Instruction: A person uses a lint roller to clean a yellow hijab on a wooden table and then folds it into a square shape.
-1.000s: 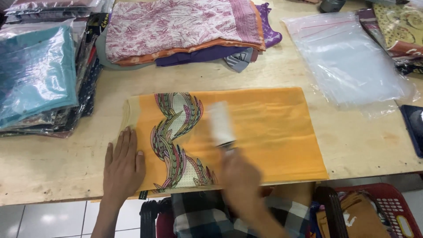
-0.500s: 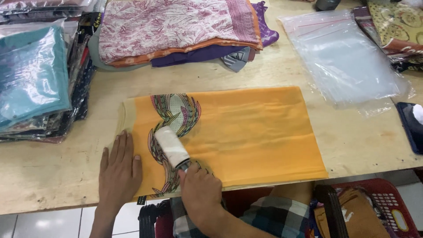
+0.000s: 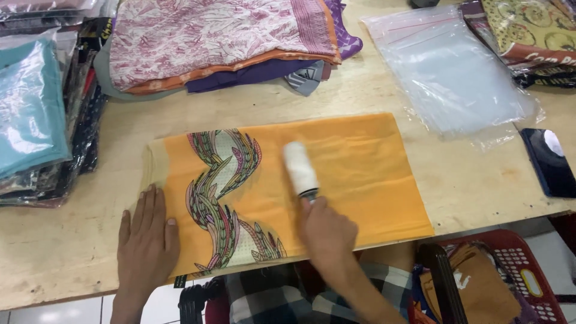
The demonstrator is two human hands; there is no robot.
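**Lint roller at mid-cloth, the fabric lying flat**

From the head view, looking down on the wooden table [image 3: 372,96]: a folded orange cloth [image 3: 360,168] lies spread flat near the table's front edge, with a wavy band of green, pink and white pattern running down its left part. The right hand [image 3: 329,231] is closed around the handle of a white lint roller [image 3: 300,168] – fingers wrapped tight on it – and the roller's drum rests on the cloth just right of the patterned band, roughly in the middle of the piece. The left hand [image 3: 146,237] lies open, fingers together and palm down, partly on the cloth's left front corner and partly on the bare wood, pinning it in place.

How much is done is hard to judge: the orange surface looks clean and smooth all over, and no lint is visible on either side of the roller, so I cannot tell which part has been gone over. By where the roller sits, the stretch toward the right edge seems the most likely part left.

Around it – a clear plastic bag [image 3: 450,78] lies flat and empty to the right, a pile of folded fabrics [image 3: 222,42] sits behind, bagged cloths [image 3: 30,108] are stacked at the left, and a red basket [image 3: 516,264] stands below the table edge
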